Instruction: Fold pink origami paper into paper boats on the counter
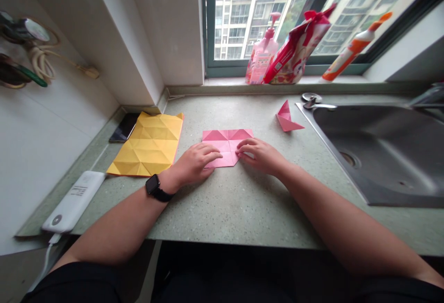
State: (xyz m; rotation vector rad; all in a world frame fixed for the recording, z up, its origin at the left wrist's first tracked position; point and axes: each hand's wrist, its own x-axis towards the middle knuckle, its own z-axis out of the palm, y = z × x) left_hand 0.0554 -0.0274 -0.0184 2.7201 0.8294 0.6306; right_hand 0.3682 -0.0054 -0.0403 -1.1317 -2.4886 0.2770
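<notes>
A pink folded paper [227,143] lies flat on the speckled green counter [243,201], creased into triangles along its far edge. My left hand [192,164] rests on its left near corner, fingers pressing down; a black watch sits on that wrist. My right hand [260,154] presses the paper's right near corner with its fingertips. Both hands lie flat on the sheet rather than gripping it. A finished pink folded paper shape [287,119] stands apart, further back to the right.
A creased yellow paper sheet [150,145] lies left, beside a dark phone [123,128]. A white power bank [73,201] sits at the counter's left front. A steel sink [381,155] fills the right. Pink pump bottle [262,55], red pouch [298,48] and orange-capped bottle [354,48] stand on the windowsill.
</notes>
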